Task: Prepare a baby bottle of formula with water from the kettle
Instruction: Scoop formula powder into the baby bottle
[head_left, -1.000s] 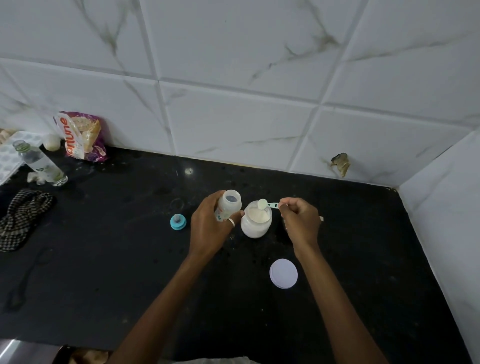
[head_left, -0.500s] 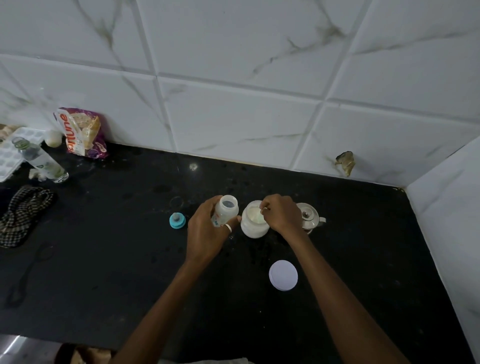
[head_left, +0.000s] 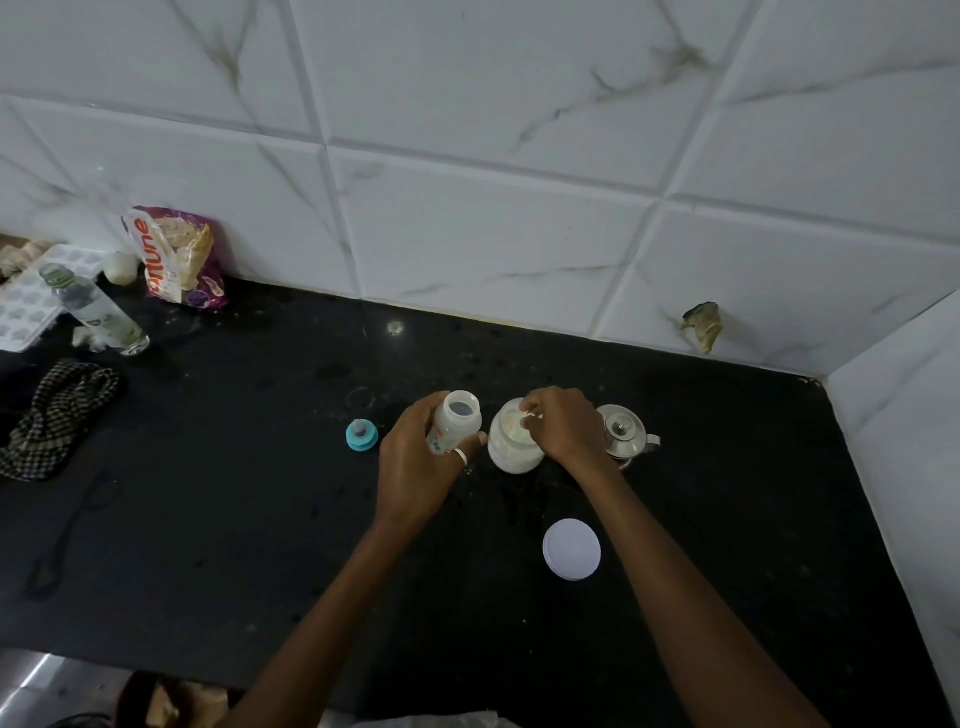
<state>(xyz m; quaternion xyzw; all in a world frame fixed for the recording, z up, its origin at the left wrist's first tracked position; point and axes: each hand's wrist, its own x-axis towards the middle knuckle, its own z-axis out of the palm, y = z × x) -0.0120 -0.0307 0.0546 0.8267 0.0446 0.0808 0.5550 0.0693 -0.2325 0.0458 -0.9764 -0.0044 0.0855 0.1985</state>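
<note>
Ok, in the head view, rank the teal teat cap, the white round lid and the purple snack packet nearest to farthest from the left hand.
1. teal teat cap: just left of the left hand.
2. white round lid: to the front right of it.
3. purple snack packet: far off at the back left.

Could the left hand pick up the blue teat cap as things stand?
Probably not yet. The cap lies in the open on the counter just left of the left hand, with nothing between, but that hand grips the bottle, so it would need to put that down first.
</note>
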